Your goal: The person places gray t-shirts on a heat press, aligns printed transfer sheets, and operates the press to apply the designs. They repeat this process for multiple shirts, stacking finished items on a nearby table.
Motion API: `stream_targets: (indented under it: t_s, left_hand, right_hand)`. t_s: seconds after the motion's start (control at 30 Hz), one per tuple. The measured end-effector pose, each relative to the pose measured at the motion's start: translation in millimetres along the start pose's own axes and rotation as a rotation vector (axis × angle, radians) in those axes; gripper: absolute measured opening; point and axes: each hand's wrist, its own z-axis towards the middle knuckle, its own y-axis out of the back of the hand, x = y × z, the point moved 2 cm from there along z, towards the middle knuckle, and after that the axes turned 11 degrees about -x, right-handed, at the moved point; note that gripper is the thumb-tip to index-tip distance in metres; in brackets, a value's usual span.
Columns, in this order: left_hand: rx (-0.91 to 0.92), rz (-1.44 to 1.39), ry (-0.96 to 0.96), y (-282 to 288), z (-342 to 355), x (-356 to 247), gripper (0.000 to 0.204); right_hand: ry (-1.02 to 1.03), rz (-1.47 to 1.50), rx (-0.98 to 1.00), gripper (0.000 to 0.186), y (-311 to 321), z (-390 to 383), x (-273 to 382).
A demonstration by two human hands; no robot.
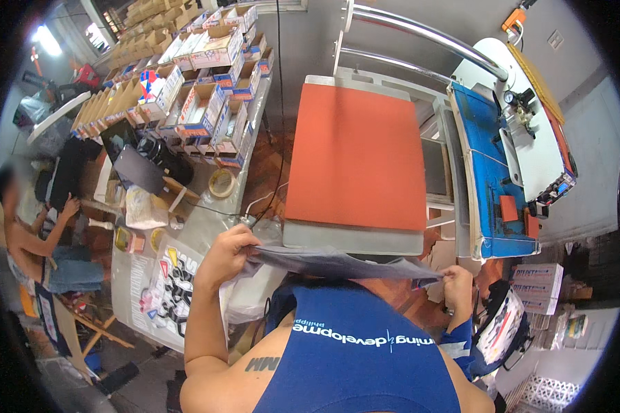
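Table (210,234) holds boxes (200,110) (stacked) and tape (222,193).

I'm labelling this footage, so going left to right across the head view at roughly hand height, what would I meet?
Seated person in blue jeans → white sheet with colourful print → wearer's bare left hand → thin grey fabric → wearer's bare right hand → stacked white cardboard cartons.

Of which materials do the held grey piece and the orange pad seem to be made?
Grey piece: probably matte fabric, because it shows soft folds and a wavy edge between left hand and right hand. Orange pad: perhaps silicone or foam rubber, judging by its flat, dull surface.
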Motion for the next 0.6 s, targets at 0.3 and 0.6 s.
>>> stream_targets:
  t_s: [0.3,0.6]
  left_hand:
    - [-0.037,0.231,0.131,31,48,39,0.014]
    - [0.013,0.194,0.203,35,69,33,0.008]
  right_hand:
    - [-0.144,-0.042,-0.041,0.016,-1,42,65]
    - [-0.207,0.396,0.414,0.020,37,75,46]
